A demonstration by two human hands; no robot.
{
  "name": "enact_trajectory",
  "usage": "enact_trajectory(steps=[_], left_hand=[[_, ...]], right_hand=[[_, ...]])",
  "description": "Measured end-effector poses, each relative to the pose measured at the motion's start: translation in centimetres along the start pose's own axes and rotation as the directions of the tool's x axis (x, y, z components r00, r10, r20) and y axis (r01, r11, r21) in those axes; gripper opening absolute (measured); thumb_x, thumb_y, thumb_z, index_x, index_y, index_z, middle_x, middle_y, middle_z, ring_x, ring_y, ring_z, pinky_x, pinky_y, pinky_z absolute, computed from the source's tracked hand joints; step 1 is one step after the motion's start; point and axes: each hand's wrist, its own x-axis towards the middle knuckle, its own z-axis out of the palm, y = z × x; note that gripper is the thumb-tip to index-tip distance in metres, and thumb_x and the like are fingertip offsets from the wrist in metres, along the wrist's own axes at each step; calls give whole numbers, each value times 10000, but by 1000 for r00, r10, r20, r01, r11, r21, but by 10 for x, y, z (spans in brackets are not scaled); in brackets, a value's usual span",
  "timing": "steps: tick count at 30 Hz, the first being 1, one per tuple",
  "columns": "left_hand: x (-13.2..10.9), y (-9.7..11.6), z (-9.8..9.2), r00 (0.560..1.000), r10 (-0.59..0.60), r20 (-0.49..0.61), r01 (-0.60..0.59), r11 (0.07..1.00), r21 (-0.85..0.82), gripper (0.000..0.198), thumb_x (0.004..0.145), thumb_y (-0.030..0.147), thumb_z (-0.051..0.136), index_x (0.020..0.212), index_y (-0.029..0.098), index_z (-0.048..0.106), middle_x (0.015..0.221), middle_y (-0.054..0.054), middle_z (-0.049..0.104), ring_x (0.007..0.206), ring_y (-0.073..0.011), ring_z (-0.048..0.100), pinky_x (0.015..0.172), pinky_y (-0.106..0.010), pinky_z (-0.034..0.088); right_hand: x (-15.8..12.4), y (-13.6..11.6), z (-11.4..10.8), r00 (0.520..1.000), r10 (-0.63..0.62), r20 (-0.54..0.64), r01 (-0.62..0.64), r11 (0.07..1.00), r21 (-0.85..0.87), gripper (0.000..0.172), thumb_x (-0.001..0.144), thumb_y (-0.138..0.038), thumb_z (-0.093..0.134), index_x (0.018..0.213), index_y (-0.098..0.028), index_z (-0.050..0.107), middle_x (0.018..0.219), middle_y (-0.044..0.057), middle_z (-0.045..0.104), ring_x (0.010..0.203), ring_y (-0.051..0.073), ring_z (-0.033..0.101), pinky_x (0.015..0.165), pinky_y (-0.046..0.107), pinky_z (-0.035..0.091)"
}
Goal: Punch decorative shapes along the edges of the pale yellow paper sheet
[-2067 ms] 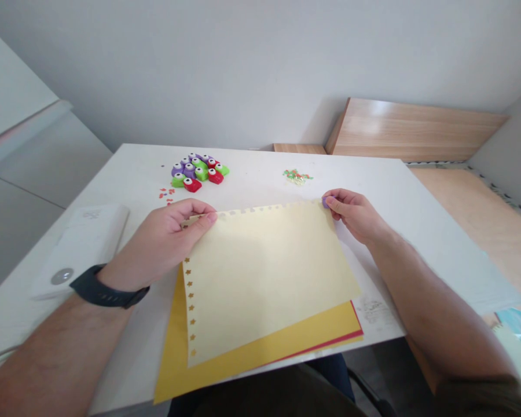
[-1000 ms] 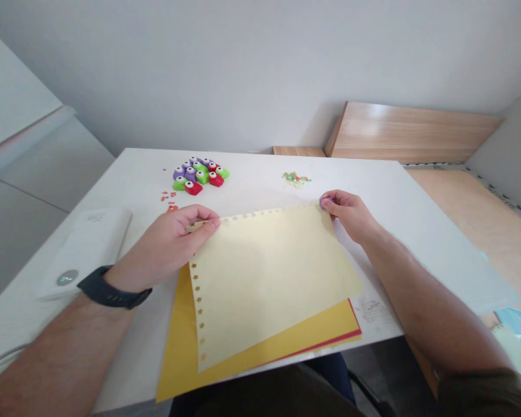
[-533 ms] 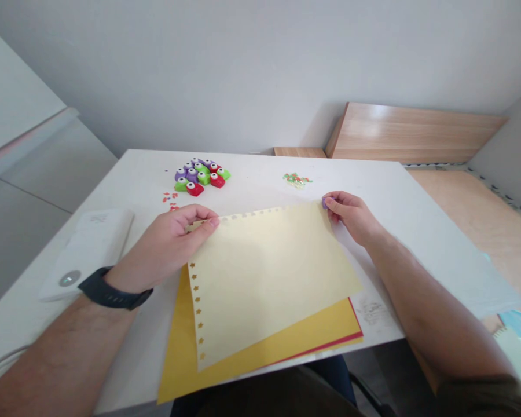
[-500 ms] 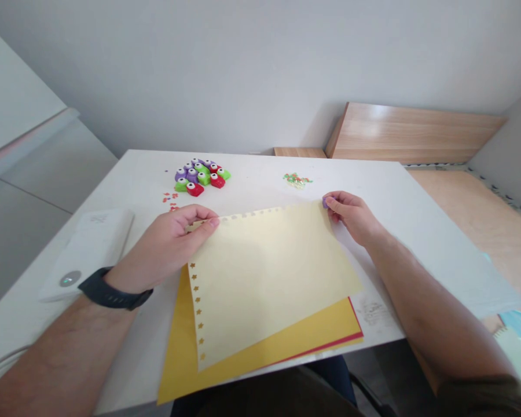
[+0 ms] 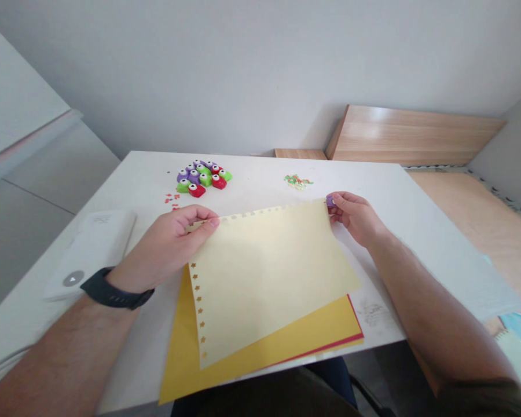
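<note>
A pale yellow sheet of paper [image 5: 269, 266] is pinched at its far left corner by my left hand [image 5: 180, 237], thumb on top. Star-shaped holes run down its left edge, and a row of punched holes lines its far edge. My right hand [image 5: 356, 215] is closed around a small purple craft punch [image 5: 330, 201] at the sheet's far right corner. My fingers partly hide the punch. Beneath the sheet lie darker yellow paper [image 5: 180, 353] and a red sheet [image 5: 356, 324], whose edge shows at the right.
Several purple, green and red punches with eye-like tops [image 5: 202, 178] cluster at the back left. Orange paper bits [image 5: 172, 198] lie in front of them. Green and yellow bits [image 5: 298, 181] form a pile at the back. A white device [image 5: 91, 249] with a round button sits left.
My right hand has shifted the purple punch slightly right, out to the sheet's corner. My left hand keeps its pinch on the paper.
</note>
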Motion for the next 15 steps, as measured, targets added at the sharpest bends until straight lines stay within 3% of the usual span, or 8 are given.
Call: enact_trajectory(steps=[5, 15], left_hand=[[0, 0, 0, 1000, 6, 1, -6, 1000, -1, 351, 926, 513, 729, 1092, 204, 709, 978, -20, 789, 794, -194, 688, 697, -258, 511], [1, -8, 0, 1000, 5, 19, -3, 998, -59, 359, 944, 542, 684, 1101, 220, 700, 964, -24, 772, 780, -200, 679, 688, -274, 517]], right_hand=[[-1, 0, -1, 999, 11, 41, -12, 1000, 25, 351, 789, -475, 886, 933, -203, 717, 893, 39, 711, 763, 170, 625, 648, 309, 438], [-2, 3, 0, 998, 2, 59, 3, 996, -85, 395, 793, -527, 874, 968, -218, 701, 885, 13, 675, 760, 158, 594, 672, 306, 435]])
